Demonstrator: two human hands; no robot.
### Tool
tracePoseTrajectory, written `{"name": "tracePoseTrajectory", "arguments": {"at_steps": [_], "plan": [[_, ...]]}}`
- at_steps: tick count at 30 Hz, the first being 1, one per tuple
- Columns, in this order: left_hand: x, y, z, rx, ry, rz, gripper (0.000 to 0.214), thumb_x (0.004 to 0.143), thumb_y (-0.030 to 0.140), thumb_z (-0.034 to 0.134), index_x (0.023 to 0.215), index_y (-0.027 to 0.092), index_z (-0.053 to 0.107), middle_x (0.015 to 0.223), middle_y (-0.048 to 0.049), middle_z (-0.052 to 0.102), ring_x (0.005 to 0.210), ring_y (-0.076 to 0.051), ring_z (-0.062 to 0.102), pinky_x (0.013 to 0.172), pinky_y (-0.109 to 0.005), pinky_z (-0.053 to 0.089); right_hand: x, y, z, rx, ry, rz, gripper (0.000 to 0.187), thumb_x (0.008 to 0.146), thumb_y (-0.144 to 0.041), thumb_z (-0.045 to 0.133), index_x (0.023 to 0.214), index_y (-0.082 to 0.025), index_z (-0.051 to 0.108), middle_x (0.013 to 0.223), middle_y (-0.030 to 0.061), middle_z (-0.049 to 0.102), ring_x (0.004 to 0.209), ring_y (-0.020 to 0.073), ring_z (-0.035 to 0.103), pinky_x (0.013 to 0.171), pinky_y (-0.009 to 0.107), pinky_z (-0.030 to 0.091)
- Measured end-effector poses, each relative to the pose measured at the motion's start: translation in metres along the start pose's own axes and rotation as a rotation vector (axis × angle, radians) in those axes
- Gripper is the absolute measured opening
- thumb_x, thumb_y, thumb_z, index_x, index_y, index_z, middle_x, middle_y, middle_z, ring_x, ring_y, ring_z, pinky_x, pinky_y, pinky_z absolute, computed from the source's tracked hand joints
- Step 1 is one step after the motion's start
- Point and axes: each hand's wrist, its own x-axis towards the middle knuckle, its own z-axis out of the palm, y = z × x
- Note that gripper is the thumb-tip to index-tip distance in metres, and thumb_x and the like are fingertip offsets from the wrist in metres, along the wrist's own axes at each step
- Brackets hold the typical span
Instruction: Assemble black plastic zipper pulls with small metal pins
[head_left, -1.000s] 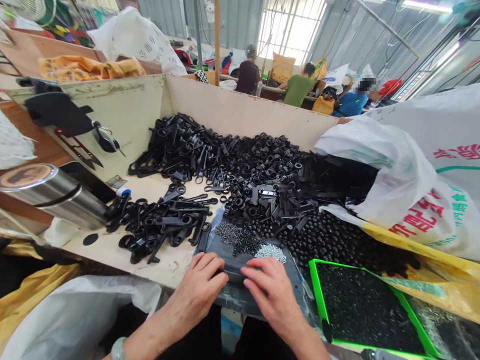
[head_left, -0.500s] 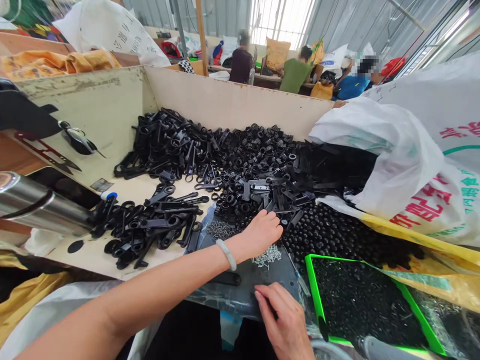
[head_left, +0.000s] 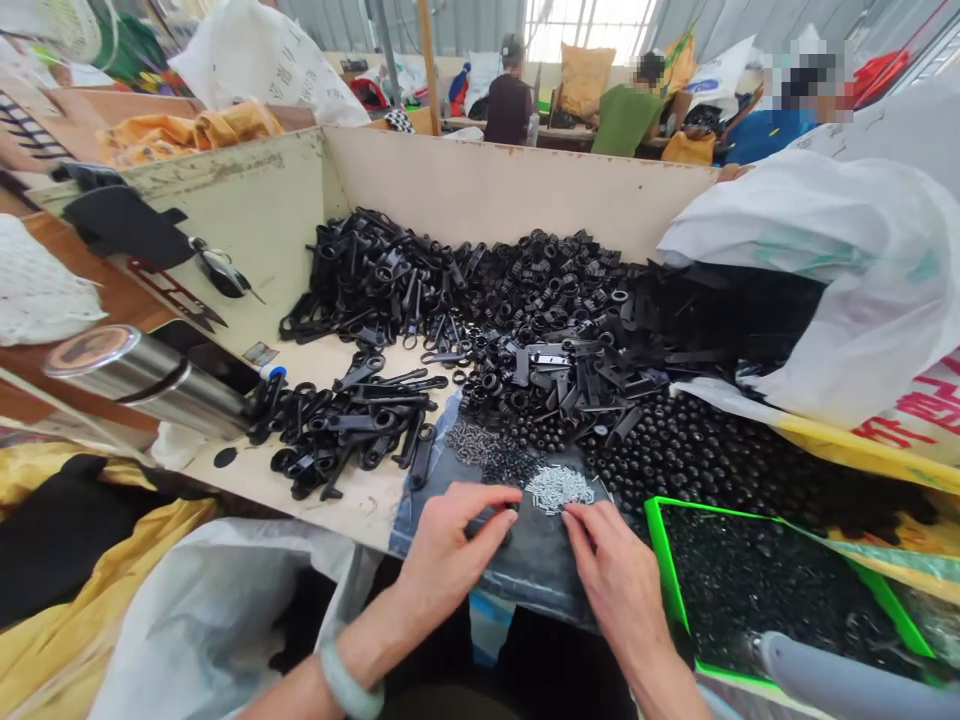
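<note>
My left hand (head_left: 457, 535), a pale bangle (head_left: 346, 680) on its wrist, is over the dark work surface (head_left: 547, 550). Its thumb and forefinger curl toward each other; what is between them, if anything, is too small to tell. A black part, mostly hidden, lies beneath these fingers. My right hand (head_left: 619, 570) has its thumb and fingers drawn together at the near edge of a pile of small silver pins (head_left: 559, 488). Whether a pin is in them cannot be made out. Small dark metal pieces (head_left: 472, 443) lie beyond my left hand.
Black ring-ended plastic arms (head_left: 367, 420) are heaped at left, black rings (head_left: 555, 270) behind, round black balls (head_left: 675, 450) at right. A green-rimmed tray (head_left: 656, 560) holds small dark pieces. A steel flask (head_left: 150, 375) lies at left; a white sack (head_left: 810, 230) stands at right.
My left hand has drawn back from the heap of black parts to the near side of the pins. My right hand has moved forward to the pins. The view has shifted left.
</note>
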Motion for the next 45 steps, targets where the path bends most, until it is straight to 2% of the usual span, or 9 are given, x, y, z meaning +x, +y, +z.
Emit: {"name": "tracePoseTrajectory", "arguments": {"at_steps": [3, 6, 12, 16, 22, 28, 34, 40, 45], "plan": [[-0.027, -0.013, 0.012, 0.025, 0.089, 0.056, 0.020, 0.094, 0.020, 0.064, 0.111, 0.028, 0.071, 0.105, -0.0006, 0.080, 0.100, -0.021, 0.073, 0.097, -0.041, 0.049, 0.000, 0.001, 0.000, -0.006, -0.003, -0.032, 0.034, 0.106, -0.040, 0.040, 0.100, -0.024, 0.069, 0.092, 0.0026, 0.071, 0.075, 0.0173, 0.070, 0.069, 0.028, 0.051], [-0.034, -0.024, 0.024, 0.056, 0.144, 0.140, 0.019, 0.094, 0.019, 0.063, 0.109, 0.027, 0.069, 0.103, -0.0016, 0.081, 0.103, -0.023, 0.074, 0.107, -0.050, 0.041, -0.001, 0.004, -0.002, 0.014, -0.023, -0.056, 0.033, 0.106, -0.042, 0.041, 0.098, -0.025, 0.069, 0.092, 0.0020, 0.071, 0.073, 0.0167, 0.070, 0.066, 0.027, 0.051], [-0.035, -0.033, 0.024, 0.032, 0.167, 0.164, 0.024, 0.091, 0.013, 0.064, 0.110, 0.027, 0.066, 0.105, 0.0007, 0.080, 0.103, -0.020, 0.075, 0.108, -0.046, 0.039, -0.004, 0.006, -0.008, 0.110, -0.006, -0.040, 0.035, 0.102, -0.050, 0.047, 0.093, -0.025, 0.070, 0.088, 0.0022, 0.073, 0.072, 0.0170, 0.071, 0.063, 0.026, 0.053], [-0.036, -0.035, 0.021, 0.023, 0.142, 0.207, 0.021, 0.092, 0.012, 0.066, 0.108, 0.027, 0.066, 0.109, 0.0014, 0.080, 0.107, -0.019, 0.074, 0.111, -0.045, 0.034, -0.012, -0.001, -0.008, 0.301, -0.032, 0.119, 0.032, 0.097, -0.052, 0.057, 0.097, -0.026, 0.074, 0.082, 0.0009, 0.075, 0.064, 0.0162, 0.071, 0.060, 0.025, 0.055], [-0.037, -0.035, 0.024, 0.018, 0.159, 0.211, 0.016, 0.095, 0.016, 0.064, 0.107, 0.026, 0.066, 0.108, 0.0011, 0.080, 0.106, -0.019, 0.075, 0.112, -0.045, 0.031, -0.018, -0.030, 0.006, 0.798, -0.096, 0.466, 0.038, 0.083, -0.056, 0.074, 0.094, -0.019, 0.074, 0.073, 0.0041, 0.074, 0.056, 0.0175, 0.069, 0.052, 0.025, 0.057], [-0.037, -0.033, 0.025, 0.057, 0.157, 0.228, 0.019, 0.100, 0.017, 0.057, 0.109, 0.029, 0.068, 0.111, 0.0012, 0.080, 0.100, -0.017, 0.076, 0.115, -0.045, 0.026, -0.012, -0.050, 0.009, 0.978, -0.068, 0.560, 0.043, 0.075, -0.056, 0.081, 0.088, -0.016, 0.074, 0.075, 0.0076, 0.075, 0.052, 0.0159, 0.066, 0.048, 0.024, 0.055], [-0.036, -0.034, 0.023, 0.098, 0.148, 0.276, 0.018, 0.099, 0.022, 0.060, 0.114, 0.028, 0.068, 0.109, 0.0012, 0.080, 0.101, -0.018, 0.076, 0.120, -0.046, 0.025, -0.012, -0.048, 0.012, 0.980, -0.061, 0.545, 0.043, 0.075, -0.056, 0.080, 0.088, -0.016, 0.074, 0.074, 0.0067, 0.073, 0.052, 0.0159, 0.066, 0.049, 0.025, 0.055], [-0.036, -0.036, 0.025, 0.060, 0.172, 0.216, 0.022, 0.098, 0.018, 0.062, 0.118, 0.027, 0.066, 0.108, 0.0018, 0.080, 0.094, -0.016, 0.077, 0.118, -0.045, 0.027, -0.014, -0.046, 0.013, 0.943, -0.022, 0.484, 0.035, 0.080, -0.050, 0.078, 0.090, -0.017, 0.075, 0.076, 0.0061, 0.074, 0.053, 0.0145, 0.065, 0.049, 0.023, 0.055], [-0.036, -0.035, 0.025, 0.080, 0.161, 0.195, 0.017, 0.097, 0.021, 0.063, 0.112, 0.027, 0.068, 0.107, 0.0015, 0.080, 0.098, -0.018, 0.076, 0.118, -0.048, 0.028, -0.012, -0.045, 0.009, 0.716, -0.040, 0.215, 0.020, 0.091, -0.040, 0.070, 0.095, -0.021, 0.076, 0.080, 0.0033, 0.074, 0.060, 0.0150, 0.068, 0.057, 0.023, 0.058]]}}
